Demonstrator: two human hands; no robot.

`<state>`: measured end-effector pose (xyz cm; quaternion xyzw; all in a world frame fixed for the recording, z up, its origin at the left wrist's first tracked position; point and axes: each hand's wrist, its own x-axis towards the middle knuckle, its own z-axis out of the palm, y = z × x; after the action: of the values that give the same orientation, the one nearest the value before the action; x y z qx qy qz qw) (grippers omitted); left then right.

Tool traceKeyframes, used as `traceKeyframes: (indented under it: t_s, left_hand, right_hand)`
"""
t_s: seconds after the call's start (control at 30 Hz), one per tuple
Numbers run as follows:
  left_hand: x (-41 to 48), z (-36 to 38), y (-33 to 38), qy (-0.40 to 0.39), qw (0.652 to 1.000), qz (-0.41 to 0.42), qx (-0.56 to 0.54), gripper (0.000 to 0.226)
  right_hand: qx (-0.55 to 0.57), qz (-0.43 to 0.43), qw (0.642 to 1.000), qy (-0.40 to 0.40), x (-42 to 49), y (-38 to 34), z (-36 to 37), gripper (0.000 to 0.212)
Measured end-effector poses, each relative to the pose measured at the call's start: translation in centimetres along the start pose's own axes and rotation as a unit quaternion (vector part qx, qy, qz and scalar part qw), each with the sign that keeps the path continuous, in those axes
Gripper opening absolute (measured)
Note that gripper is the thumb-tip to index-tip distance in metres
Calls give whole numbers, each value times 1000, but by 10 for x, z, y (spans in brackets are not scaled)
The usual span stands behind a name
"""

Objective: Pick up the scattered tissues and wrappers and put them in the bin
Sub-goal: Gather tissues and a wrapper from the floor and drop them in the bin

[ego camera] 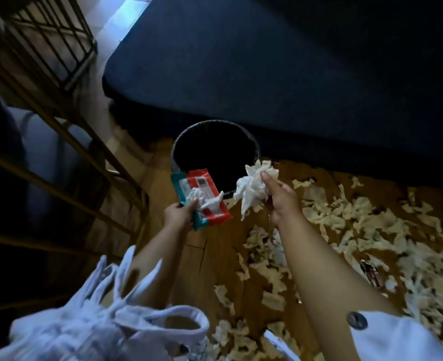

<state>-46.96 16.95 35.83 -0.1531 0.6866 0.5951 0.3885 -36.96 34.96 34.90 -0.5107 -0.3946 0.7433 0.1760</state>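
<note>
- A dim wooden floor beside a dark bed is lying strewn with torn tissues.
- The right hand is pinching a tissue wad at the bin rim, probably ready to drop.
- The left hand is gripping a red wrapper with tissue, held near the opening.

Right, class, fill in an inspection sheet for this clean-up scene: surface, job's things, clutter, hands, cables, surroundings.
Surface: wooden floor, littered on the right.
Job's things: black bin, open; red and teal wrapper; tissue wad.
Clutter: torn tissue scraps strewn on the floor; dark wrapper among them.
Hands: left hand grips the red and teal wrapper and a small tissue; right hand pinches the tissue wad near the bin.
Cables: nothing seen.
Surroundings: dark blue padded furniture; metal rack.
</note>
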Motion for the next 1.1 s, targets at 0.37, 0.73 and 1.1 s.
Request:
traceKeyframes:
  t_s: [0.37,0.73,1.1]
  left_hand:
    - [102,20,31,-13,1000,10,-10,54]
    - [97,8,17,-24,999,10,19,44]
    - [35,12,-6,-92,990,73,80,40]
  right_hand:
    - [54,37,998,18,95,1,71,42]
    - [77,47,996,-19,97,6,101,46]
    - [19,24,995,-92,7,18,54,29]
